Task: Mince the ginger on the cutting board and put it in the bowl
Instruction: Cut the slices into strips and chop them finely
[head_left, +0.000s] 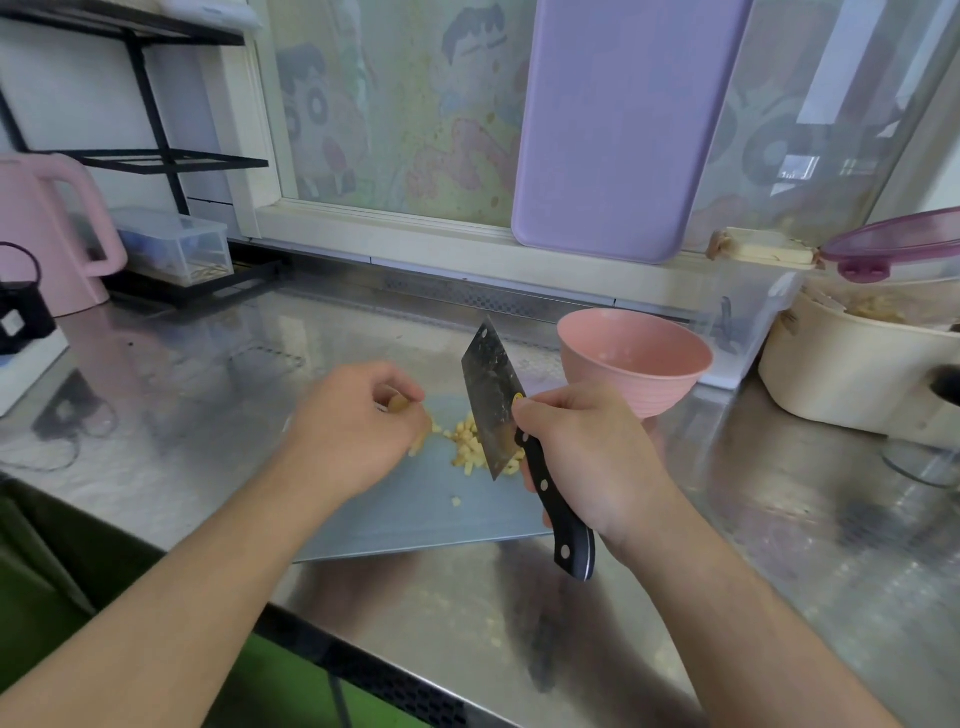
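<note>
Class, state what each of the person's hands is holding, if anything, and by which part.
Right hand grips the cleaver by its black handle, near the blade. Left hand pinches a ginger piece in its fingertips.

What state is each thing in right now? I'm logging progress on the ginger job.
ginger: coarsely chopped, piled on the board
cutting board: flat on the counter
cleaver: gripped by right hand, blade raised over the pile
left hand: fingers curled on an uncut ginger piece
pink bowl: upright, no ginger visible inside

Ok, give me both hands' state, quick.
Left hand: fingers curled, pinching a ginger piece.
Right hand: gripping the cleaver by its handle.
</note>
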